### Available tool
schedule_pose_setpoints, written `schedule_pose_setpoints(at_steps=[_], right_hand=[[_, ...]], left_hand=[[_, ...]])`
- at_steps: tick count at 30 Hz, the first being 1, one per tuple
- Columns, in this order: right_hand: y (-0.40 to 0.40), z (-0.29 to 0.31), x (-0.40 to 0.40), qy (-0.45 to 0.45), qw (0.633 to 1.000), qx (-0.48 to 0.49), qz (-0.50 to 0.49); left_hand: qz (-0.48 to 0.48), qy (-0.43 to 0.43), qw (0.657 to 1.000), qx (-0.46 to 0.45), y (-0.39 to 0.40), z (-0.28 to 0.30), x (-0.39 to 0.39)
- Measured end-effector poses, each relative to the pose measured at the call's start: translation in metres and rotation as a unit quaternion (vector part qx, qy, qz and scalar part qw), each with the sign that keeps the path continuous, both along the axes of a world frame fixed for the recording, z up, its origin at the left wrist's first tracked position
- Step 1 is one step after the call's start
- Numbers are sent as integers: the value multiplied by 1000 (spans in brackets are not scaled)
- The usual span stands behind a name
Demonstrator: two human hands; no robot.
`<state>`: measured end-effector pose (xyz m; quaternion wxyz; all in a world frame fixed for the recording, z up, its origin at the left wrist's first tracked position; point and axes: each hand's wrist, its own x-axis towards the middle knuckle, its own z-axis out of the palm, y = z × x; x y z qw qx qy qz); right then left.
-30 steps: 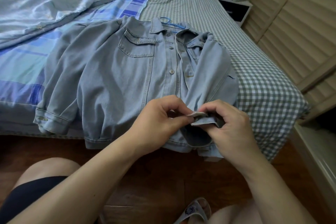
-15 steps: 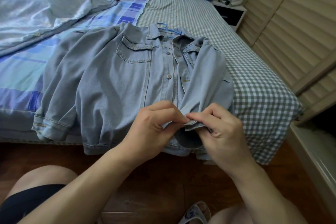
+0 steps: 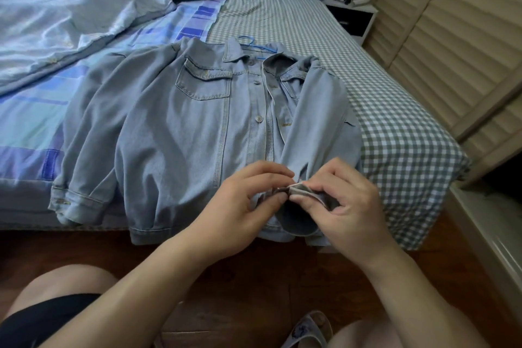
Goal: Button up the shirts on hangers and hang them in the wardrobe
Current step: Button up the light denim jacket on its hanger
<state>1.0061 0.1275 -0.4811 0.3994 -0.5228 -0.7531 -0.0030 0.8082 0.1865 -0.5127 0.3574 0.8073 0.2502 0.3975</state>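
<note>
Head view: light-blue denim shirt (image 3: 175, 133) lies front-up across the near edge of the bed (image 3: 395, 133), on a blue wire hanger (image 3: 255, 44) whose hook pokes out past the collar. Its sleeve on the right side is folded over the front. Left hand (image 3: 248, 200) and right hand (image 3: 341, 200) both pinch that sleeve's cuff (image 3: 296, 189), fingertips nearly touching. Placket partly unbuttoned. Louvred beige wardrobe doors (image 3: 452, 37) stand on the right.
</note>
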Motion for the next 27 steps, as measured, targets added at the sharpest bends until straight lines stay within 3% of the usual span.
schedule_pose_setpoints(at_steps=[2,4,7,9,10,12,14,15,17,18,19,20,21,22,25,27], right_hand=[[-4,0,7,23,999,-30,9],[-13,-3,23,-20,998,-59,0],[-35,-5,65,-68,986,-120,-88],[-53,5,96,3,973,-119,-200],[-60,12,110,59,960,-73,-263],[-77,25,132,192,901,42,-388],[-91,23,145,263,835,60,-479],[-99,15,148,232,831,15,-506],[-110,-12,154,13,830,-234,-507],[-113,-21,151,-92,777,-408,-471],[-113,-23,146,-165,699,-546,-430],[-109,-21,142,-200,647,-620,-397],[-101,-12,134,-211,642,-634,-376],[-89,-1,125,-220,668,-610,-365],[-40,24,92,-190,806,-437,-352],[-10,28,61,-159,859,-385,-298]], left_hand=[[-25,83,995,41,0,-5,-2],[-29,158,985,69,1,-14,-2],[-11,209,975,68,-1,-22,2],[7,225,972,66,-2,-25,8],[13,227,971,69,-2,-27,11],[17,225,972,62,-7,-27,20],[11,213,976,43,-13,-24,27],[5,217,976,35,-16,-23,30],[-13,241,970,21,-19,-23,29],[-23,258,966,22,-18,-23,26],[-28,285,958,26,-16,-21,21],[-31,305,951,34,-14,-20,14],[-21,324,945,33,-11,-16,4],[2,329,944,28,-9,-13,-9],[118,292,949,-30,-2,-3,-59],[216,267,935,-84,0,-4,-101]])
